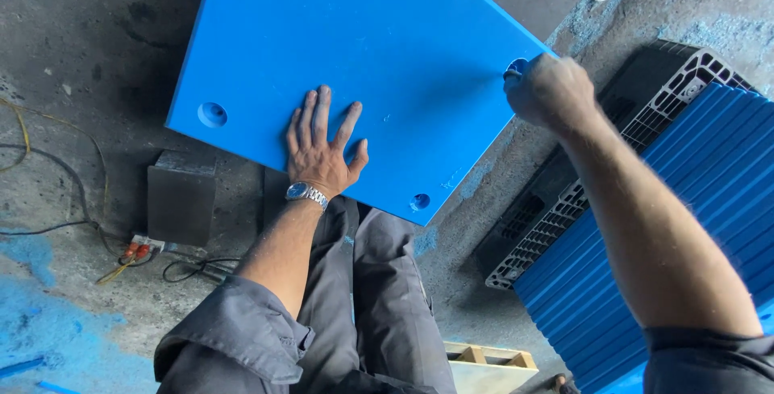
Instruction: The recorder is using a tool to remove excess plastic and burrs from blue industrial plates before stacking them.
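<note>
Broadly, a large flat blue plastic panel [355, 63] lies across dark blocks over a stained concrete floor [72, 39], right in front of the person's knees. Beside it on the right sits a stack of ribbed blue plastic slabs [685, 225] on a black grid pallet [556, 225].

Round recessed holes mark the panel's corners: one at the near left [212, 113], one at the near corner [419, 200], and one on the right edge [517, 66], where work looks to be under way. Blue shavings dust the floor, so some trimming seems done; I judge the right-edge hole is the one in hand, and I cannot tell whether the others are finished.

The left hand [322, 148] lies flat on the panel, fingers spread, pressing it steady. The right hand [548, 91] is curled in a fist at the right-edge hole, gripping something small and mostly hidden; what it is cannot be made out.
</note>
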